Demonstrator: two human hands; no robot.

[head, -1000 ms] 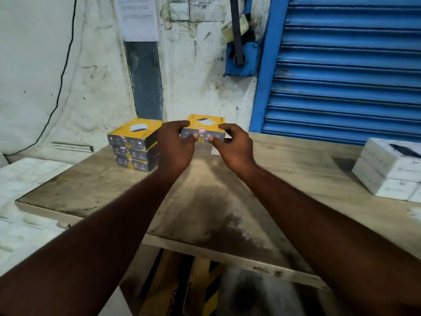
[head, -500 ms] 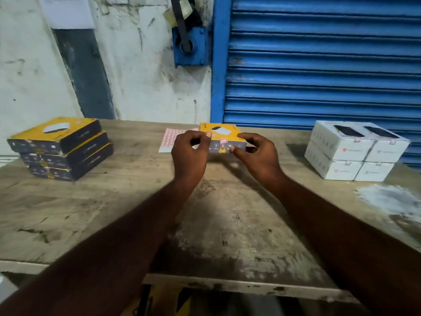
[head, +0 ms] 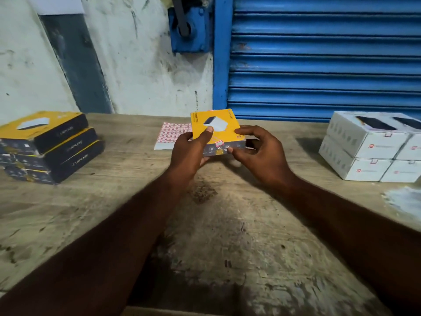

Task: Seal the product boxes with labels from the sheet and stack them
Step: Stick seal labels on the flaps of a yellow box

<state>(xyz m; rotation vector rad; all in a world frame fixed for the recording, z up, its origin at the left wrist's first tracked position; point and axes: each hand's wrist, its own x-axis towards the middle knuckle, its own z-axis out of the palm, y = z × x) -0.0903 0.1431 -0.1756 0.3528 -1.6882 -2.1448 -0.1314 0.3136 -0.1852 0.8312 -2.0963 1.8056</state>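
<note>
The yellow box (head: 224, 134) is gripped by the left hand (head: 187, 153), pinched by the right hand (head: 262, 153); the stack of 3 (head: 49, 144) lies leftward, nearer the left hand.

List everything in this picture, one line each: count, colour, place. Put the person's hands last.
table: one, worn wood, foreground
shutter: one, blue, behind at right
held box: one, yellow and dark, lifted at centre
label: one, red-edged, on held box's near edge
stacked boxes: three, yellow and dark, table's left
label sheet: one, white with red, on table behind held box
white boxes: at least four, white, two high, table's right
left hand: one, thumb on held box's top
right hand: one, fingers round held box's right end
</note>
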